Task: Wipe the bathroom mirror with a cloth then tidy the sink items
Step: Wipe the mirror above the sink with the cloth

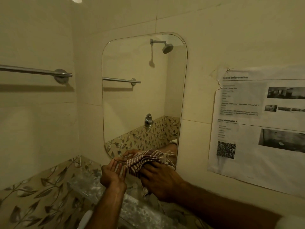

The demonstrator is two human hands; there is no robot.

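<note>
A tall mirror (143, 90) with rounded corners hangs on the cream tiled wall. At its bottom edge my right hand (160, 180) grips a bunched brown-and-white checked cloth (143, 160) and presses it against the glass. My left hand (113, 174) is beside the cloth on its left, palm turned up, fingers apart and close to the cloth's edge, holding nothing. The mirror reflects both hands, the cloth, a shower head and a tap. The sink is not clearly visible.
A chrome towel rail (36, 71) sticks out of the left wall. A printed paper sheet (257, 126) with a QR code is stuck right of the mirror. Below the hands lies a glass shelf (89, 187) over leaf-patterned tiles.
</note>
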